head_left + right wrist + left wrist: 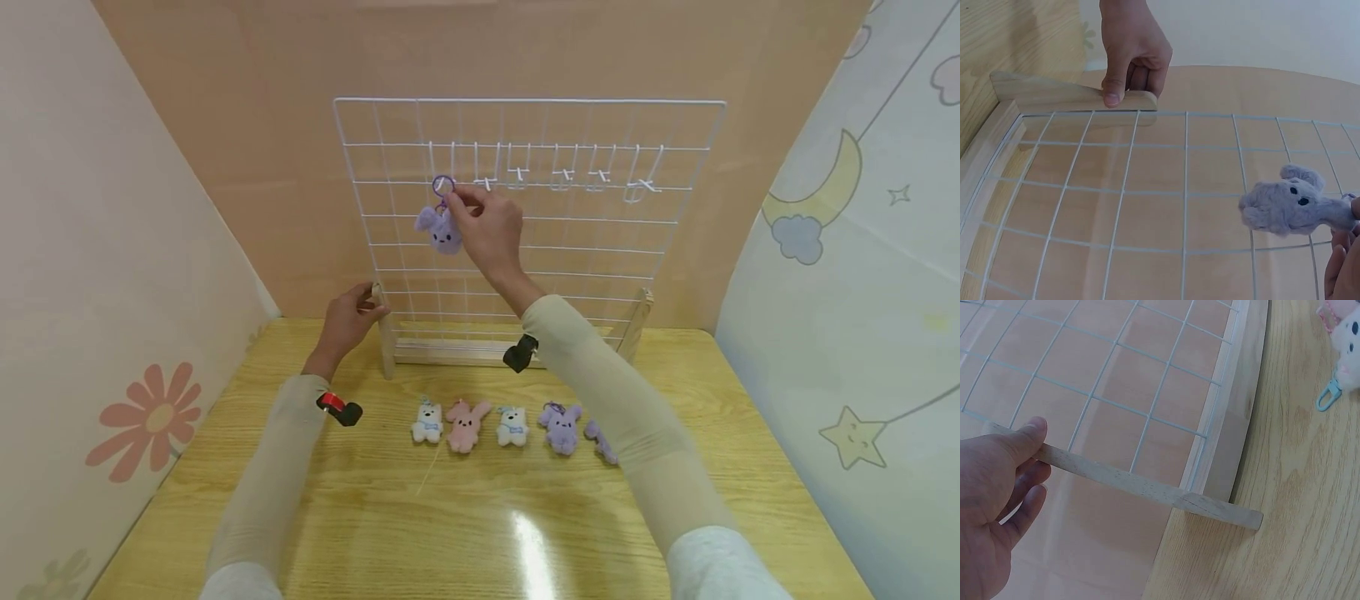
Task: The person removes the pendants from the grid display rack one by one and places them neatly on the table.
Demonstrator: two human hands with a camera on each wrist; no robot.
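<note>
My right hand point(495, 232) pinches the top of a purple bunny plush keychain point(446, 237) between thumb and fingers. Its purple ring point(443, 185) is at the leftmost white hook point(452, 158) on the wire grid; whether the ring is over the hook's tip I cannot tell. In the right wrist view the plush point(1285, 203) hangs in front of the grid, with only part of the right hand point(1344, 262) at the edge. My left hand point(348, 321) grips the upper end of the rack's left wooden post point(1141, 486), thumb on one side and fingers on the other.
More hooks point(566, 177) line the grid to the right. On the table before the rack lie two white bear plushes point(427, 423), a pink bunny point(466, 427), a purple bunny point(561, 429) and another purple plush point(601, 442), partly hidden by the right sleeve point(637, 425).
</note>
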